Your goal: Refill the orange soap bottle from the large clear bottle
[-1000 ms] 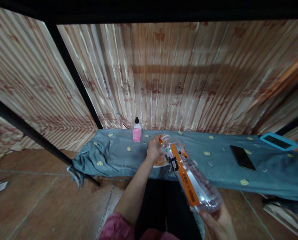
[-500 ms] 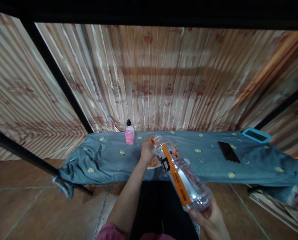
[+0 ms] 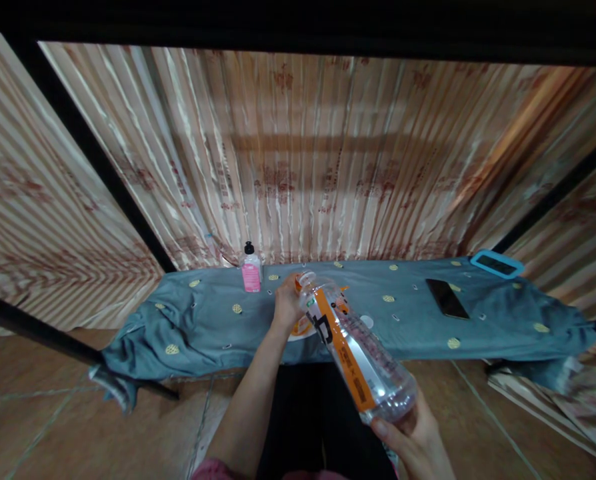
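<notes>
A large clear plastic bottle (image 3: pixel 361 353) with an orange and silver label is held at a slant, its neck pointing away and to the left. My right hand (image 3: pixel 415 433) grips its base, with the thumb along the near side. At the neck, my left hand (image 3: pixel 287 303) is closed, its fingers partly hidden behind the bottle. A small orange bit shows by those fingers; I cannot tell what it is. Partly hidden below the bottle lies a round white and orange item (image 3: pixel 302 329) on the cloth.
A blue-grey cloth (image 3: pixel 203 333) covers the long bench. On it stand a pink-labelled pump-top bottle (image 3: pixel 251 275) at left, and a black phone (image 3: pixel 447 299) and a blue-framed device (image 3: pixel 498 264) at right. Black metal posts (image 3: pixel 93 153) and a striped curtain (image 3: pixel 298 167) surround it.
The view has shifted slightly, so the scene sits a little further left. Both hands keep nearly the same hold on the bottle.
</notes>
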{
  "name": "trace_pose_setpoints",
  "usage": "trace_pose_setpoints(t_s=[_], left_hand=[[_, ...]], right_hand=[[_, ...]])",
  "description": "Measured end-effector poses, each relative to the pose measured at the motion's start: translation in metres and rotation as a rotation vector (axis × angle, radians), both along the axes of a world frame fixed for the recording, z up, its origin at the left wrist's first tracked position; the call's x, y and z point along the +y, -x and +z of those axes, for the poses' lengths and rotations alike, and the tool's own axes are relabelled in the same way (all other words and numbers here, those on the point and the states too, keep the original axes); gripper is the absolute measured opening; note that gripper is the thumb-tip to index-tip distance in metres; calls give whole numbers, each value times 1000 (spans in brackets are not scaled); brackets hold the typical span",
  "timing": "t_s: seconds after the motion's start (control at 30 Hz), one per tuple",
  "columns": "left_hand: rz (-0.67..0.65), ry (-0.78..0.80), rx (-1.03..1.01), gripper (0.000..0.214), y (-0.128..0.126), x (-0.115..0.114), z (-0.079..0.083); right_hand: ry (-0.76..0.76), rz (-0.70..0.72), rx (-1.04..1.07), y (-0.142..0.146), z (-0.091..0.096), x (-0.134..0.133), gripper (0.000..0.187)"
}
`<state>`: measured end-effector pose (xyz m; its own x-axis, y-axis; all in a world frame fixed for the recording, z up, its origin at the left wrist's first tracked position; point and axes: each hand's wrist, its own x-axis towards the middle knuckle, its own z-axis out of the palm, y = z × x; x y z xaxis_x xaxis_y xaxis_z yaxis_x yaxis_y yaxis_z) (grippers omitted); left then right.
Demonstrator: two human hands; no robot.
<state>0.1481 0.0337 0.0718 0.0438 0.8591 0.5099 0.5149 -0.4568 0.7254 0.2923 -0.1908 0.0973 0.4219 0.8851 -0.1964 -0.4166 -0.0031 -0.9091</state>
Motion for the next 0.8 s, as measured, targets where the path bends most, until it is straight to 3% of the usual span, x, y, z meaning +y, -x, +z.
trace_pose_setpoints(t_s=[0.53, 0.8], left_hand=[[-28, 28, -3, 15, 0, -1, 2], [-47, 59, -18, 19, 2, -1, 3]], right_hand=[[80, -9, -151, -7, -18, 0, 89], [69, -6, -148, -12, -23, 1, 82]])
